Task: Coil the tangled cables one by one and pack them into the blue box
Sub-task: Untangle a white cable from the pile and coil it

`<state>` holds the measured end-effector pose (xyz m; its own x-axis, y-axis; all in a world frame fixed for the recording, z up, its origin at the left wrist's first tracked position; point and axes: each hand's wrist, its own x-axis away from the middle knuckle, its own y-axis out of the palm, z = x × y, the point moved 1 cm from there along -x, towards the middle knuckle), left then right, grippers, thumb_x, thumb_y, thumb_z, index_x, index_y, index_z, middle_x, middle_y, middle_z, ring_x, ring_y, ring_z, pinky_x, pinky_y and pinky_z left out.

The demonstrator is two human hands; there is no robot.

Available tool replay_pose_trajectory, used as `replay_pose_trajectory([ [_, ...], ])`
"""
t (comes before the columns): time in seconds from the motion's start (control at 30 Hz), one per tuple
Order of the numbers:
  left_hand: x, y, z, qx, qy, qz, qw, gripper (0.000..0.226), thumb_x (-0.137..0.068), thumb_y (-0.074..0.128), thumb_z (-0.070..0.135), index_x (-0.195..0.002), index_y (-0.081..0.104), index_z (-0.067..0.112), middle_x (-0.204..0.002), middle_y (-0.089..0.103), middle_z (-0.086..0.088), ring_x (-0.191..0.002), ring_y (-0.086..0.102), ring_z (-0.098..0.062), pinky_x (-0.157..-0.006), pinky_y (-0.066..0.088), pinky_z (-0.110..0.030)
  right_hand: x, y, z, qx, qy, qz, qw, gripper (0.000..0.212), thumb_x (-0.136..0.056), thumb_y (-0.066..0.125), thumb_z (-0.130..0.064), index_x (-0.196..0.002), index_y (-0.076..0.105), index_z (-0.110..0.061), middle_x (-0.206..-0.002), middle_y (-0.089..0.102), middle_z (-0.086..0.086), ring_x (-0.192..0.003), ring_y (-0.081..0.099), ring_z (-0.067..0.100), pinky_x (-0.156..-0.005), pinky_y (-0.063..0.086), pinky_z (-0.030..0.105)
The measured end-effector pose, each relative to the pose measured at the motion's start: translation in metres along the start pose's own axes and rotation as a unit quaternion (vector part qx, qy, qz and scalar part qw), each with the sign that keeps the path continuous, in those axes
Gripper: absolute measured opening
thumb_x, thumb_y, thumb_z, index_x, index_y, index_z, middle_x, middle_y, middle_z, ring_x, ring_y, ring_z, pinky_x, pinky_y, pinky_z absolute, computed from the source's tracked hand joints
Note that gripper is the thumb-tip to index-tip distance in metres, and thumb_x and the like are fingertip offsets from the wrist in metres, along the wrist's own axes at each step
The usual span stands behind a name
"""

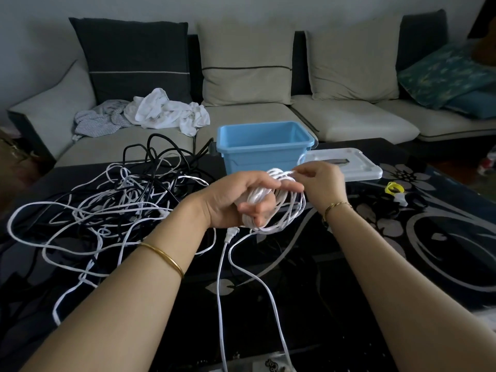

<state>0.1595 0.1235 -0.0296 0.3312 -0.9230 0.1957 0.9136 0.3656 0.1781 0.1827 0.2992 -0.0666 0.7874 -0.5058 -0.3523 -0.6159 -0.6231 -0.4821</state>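
Left hand (233, 200), centre of view: fingers curled round a half-wound coil of thin white cable (259, 196), so the hand serves as the spool and the loops keep one size.

Right hand (323, 183), at 3 o'clock of the coil: fingertips pinch a strand at the coil's top, probably laying or tightening a turn.

Unwound tail of the same cable (221, 277) hangs toward 6 o'clock, small white plug (231, 234) just under the left wrist. The slack lets winding go on without drag.

Tangle of white and black cables (120, 200) lies at 9 o'clock on the black floral glass table (335, 264), apart from the working coil.

Open blue plastic box (264, 146) stands at 12 o'clock, near the hands. No cable is visible inside. Its translucent lid (349, 167) is set off at 1 o'clock, leaving the mouth free.
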Motion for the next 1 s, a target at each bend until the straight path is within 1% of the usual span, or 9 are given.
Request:
replay_pose_trajectory([
  [0.13,-0.001,-0.011,0.002,0.182,0.092,-0.012,0.979,0.048,-0.083,0.048,0.019,-0.127,0.049,0.001,-0.047,0.054,0.005,-0.032,0.039,0.000,-0.049,0.048,-0.017,0.004,0.016,0.001,0.030,-0.012,-0.051,0.998,0.008,-0.080,0.068,-0.013,-0.075,0.065,-0.019,-0.072,0.059,-0.003,-0.072,0.052,0.014,-0.060,0.035,0.025],
  [0.23,-0.001,-0.020,0.005,0.259,0.167,0.110,0.945,0.049,-0.081,0.049,0.018,-0.127,0.052,0.002,-0.064,0.065,0.001,-0.033,0.039,-0.001,-0.051,0.050,-0.018,0.006,0.024,0.004,0.003,0.004,-0.097,0.995,0.025,-0.075,0.065,0.001,-0.086,0.065,-0.022,-0.081,0.060,0.001,-0.073,0.057,0.019,-0.070,0.048,0.028],
  [0.33,0.001,-0.025,0.009,0.276,0.234,0.184,0.914,0.043,-0.077,0.056,0.018,-0.118,0.052,0.007,-0.077,0.071,-0.001,-0.041,0.041,-0.003,-0.056,0.052,-0.018,0.007,0.029,0.005,-0.066,0.022,-0.155,0.986,0.047,-0.076,0.061,0.007,-0.113,0.058,-0.021,-0.074,0.060,0.006,-0.063,0.061,0.021,-0.064,0.052,0.032],
  [0.43,0.004,-0.033,0.010,0.282,0.270,0.232,0.891,0.029,-0.085,0.056,0.017,-0.112,0.046,0.014,-0.087,0.073,-0.001,-0.043,0.043,-0.004,-0.063,0.054,-0.020,0.007,0.029,0.006,-0.107,0.057,-0.181,0.976,0.038,-0.076,0.060,0.010,-0.104,0.058,-0.016,-0.068,0.062,0.006,-0.060,0.059,0.020,-0.064,0.049,0.030],
  [0.53,0.005,-0.038,0.010,0.277,0.289,0.273,0.875,0.015,-0.096,0.050,0.018,-0.108,0.041,0.016,-0.092,0.074,-0.002,-0.043,0.045,-0.005,-0.067,0.053,-0.021,0.003,0.021,0.009,-0.116,0.103,-0.167,0.974,0.029,-0.076,0.059,0.013,-0.073,0.065,-0.015,-0.061,0.059,0.006,-0.053,0.055,0.017,-0.066,0.051,0.033],
  [0.73,0.008,-0.038,0.019,0.294,0.352,0.312,0.832,0.009,-0.097,0.050,0.019,-0.102,0.043,0.021,-0.092,0.073,-0.002,-0.045,0.047,-0.003,-0.068,0.052,-0.020,-0.008,0.011,0.035,-0.103,0.207,-0.042,0.972,0.025,-0.077,0.060,0.009,-0.069,0.066,-0.014,-0.055,0.059,0.005,-0.046,0.054,0.015,-0.059,0.052,0.030],
  [0.8,0.011,-0.039,0.021,0.297,0.367,0.320,0.822,0.009,-0.097,0.049,0.018,-0.100,0.042,0.022,-0.094,0.072,-0.002,-0.047,0.048,-0.004,-0.070,0.051,-0.020,-0.012,0.008,0.051,-0.074,0.247,0.007,0.966,0.023,-0.076,0.063,0.006,-0.065,0.068,-0.013,-0.059,0.062,0.008,-0.056,0.057,0.021,-0.068,0.056,0.039],
  [0.87,0.013,-0.038,0.022,0.284,0.372,0.329,0.820,0.008,-0.097,0.048,0.018,-0.101,0.043,0.023,-0.094,0.072,-0.002,-0.047,0.048,-0.004,-0.071,0.050,-0.021,-0.011,0.004,0.062,-0.028,0.273,0.018,0.961,0.015,-0.076,0.062,0.005,-0.078,0.074,-0.004,-0.073,0.066,0.016,-0.073,0.063,0.026,-0.075,0.055,0.038],
  [1.0,0.011,-0.034,0.024,0.228,0.373,0.336,0.834,0.008,-0.099,0.044,0.014,-0.102,0.045,0.021,-0.089,0.073,-0.005,-0.045,0.046,-0.007,-0.065,0.050,-0.023,-0.006,0.005,0.064,0.042,0.264,0.027,0.963,0.019,-0.080,0.054,0.002,-0.088,0.071,0.003,-0.092,0.068,0.024,-0.092,0.064,0.037,-0.069,0.046,0.030],
])
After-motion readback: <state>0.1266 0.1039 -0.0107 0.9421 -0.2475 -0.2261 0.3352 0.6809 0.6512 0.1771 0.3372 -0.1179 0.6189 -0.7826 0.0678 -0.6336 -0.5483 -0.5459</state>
